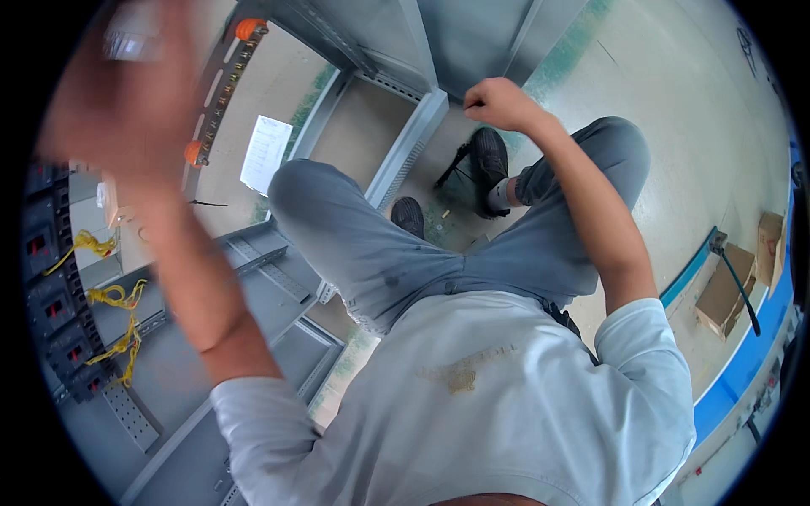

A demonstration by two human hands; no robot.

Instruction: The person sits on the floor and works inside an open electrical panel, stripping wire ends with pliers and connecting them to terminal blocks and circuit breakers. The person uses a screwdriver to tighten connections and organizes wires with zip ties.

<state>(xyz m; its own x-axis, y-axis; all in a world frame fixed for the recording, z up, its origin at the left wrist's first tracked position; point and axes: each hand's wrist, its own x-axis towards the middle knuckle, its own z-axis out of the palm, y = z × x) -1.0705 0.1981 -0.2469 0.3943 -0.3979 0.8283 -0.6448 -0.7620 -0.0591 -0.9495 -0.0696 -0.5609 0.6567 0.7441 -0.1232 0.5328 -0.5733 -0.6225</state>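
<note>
My left hand (126, 101) is raised at the upper left, badly smeared by motion, so its fingers cannot be made out. A pale, shiny patch shows at its upper edge; whether the hand holds it, I cannot tell. Beside that hand runs a metal bar (221, 94) with a row of bolts and an orange insulator (250, 29) near its top. My right hand (504, 104) is closed, fingers curled, above my black shoe (488, 160) and close to the grey metal cabinet frame (432, 108). What it grips, if anything, is hidden.
Dark circuit breakers (52, 312) with bundled yellow wires (118, 295) line the left side. A white printed sheet (267, 153) lies beyond my left knee. A small black stand (456, 165) is near my shoe. Cardboard boxes (726, 291) and a teal bar (693, 268) are at the right.
</note>
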